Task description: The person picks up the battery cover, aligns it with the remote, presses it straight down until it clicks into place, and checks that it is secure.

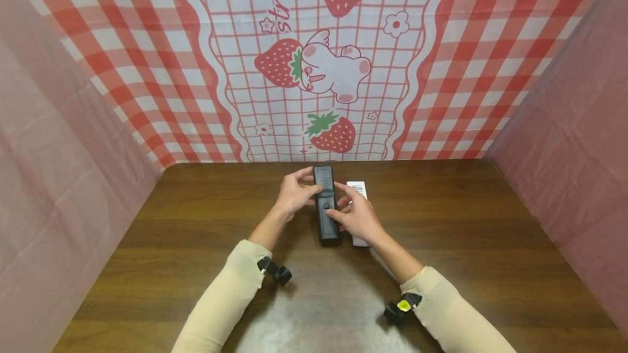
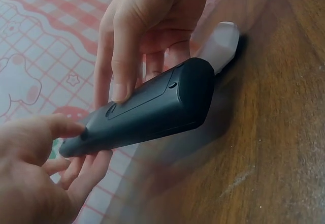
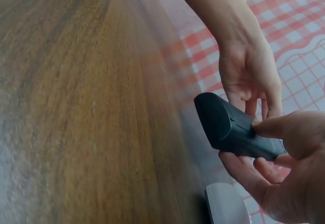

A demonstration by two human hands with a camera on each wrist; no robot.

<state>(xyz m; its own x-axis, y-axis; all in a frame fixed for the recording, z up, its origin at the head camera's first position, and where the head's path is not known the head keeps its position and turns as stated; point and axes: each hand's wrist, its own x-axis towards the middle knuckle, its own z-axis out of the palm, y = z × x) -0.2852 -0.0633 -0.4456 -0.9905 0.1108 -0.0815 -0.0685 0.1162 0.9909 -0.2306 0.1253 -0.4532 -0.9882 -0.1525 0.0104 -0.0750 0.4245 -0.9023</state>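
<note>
A black remote control [image 1: 327, 227] is held above the table with its back turned up, showing a label near the far end and a battery cover [image 2: 150, 97]. My left hand [image 1: 294, 192] grips the far part, thumb on the back and fingers along the side and underneath. Around the nearer part, my right hand [image 1: 360, 217] pinches the remote, its thumb on the battery cover and its fingers at the right side. A white remote-like device [image 3: 227, 203] lies on the table just right of the black one, partly hidden by my right hand in the head view.
The brown wooden table [image 1: 196, 222] reaches back to a red-and-white checked cloth [image 1: 275, 140] with strawberry prints. Pink cloths [image 1: 559, 102] hang along both sides. Each wrist wears a small black camera [image 1: 279, 274].
</note>
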